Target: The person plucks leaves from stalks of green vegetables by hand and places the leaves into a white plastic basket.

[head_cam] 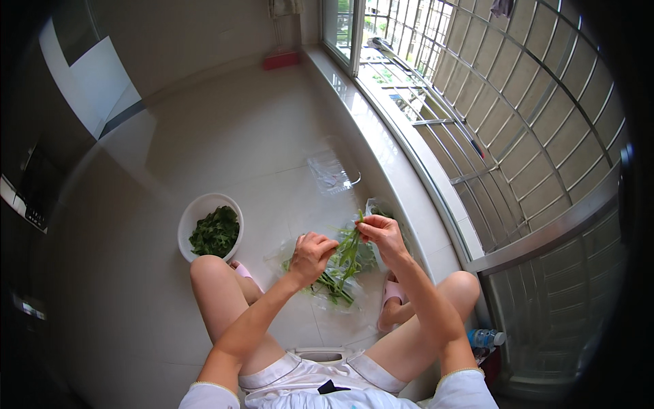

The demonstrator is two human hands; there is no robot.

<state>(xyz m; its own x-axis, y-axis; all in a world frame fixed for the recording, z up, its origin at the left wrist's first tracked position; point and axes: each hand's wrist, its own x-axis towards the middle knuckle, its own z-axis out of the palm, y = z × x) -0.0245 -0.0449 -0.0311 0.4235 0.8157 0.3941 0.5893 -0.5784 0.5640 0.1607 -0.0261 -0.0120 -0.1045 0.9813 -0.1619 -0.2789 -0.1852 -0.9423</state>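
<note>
My right hand (380, 235) pinches a leafy green stem (349, 250) near its upper end, and the leaves hang down between my hands. Close to those leaves, at the left, is my left hand (310, 257), its fingers bent and thumb toward the fingertips; whether it grips part of the greens is unclear. Below both hands, cut or broken green stems (334, 291) lie on a clear plastic bag (357, 304) on the floor. A white plastic basket (185, 230) at the left holds dark green leaves (217, 232). Another plastic bag (372, 205) with greens is partly behind my right hand.
A flat transparent plastic piece (329, 173) lies on the tiled floor ahead. Along the right runs a raised window ledge (375, 130) with metal bars beyond. A bottle with a white cap (483, 338) stands by my right leg. A red dustpan (281, 60) is at the far wall.
</note>
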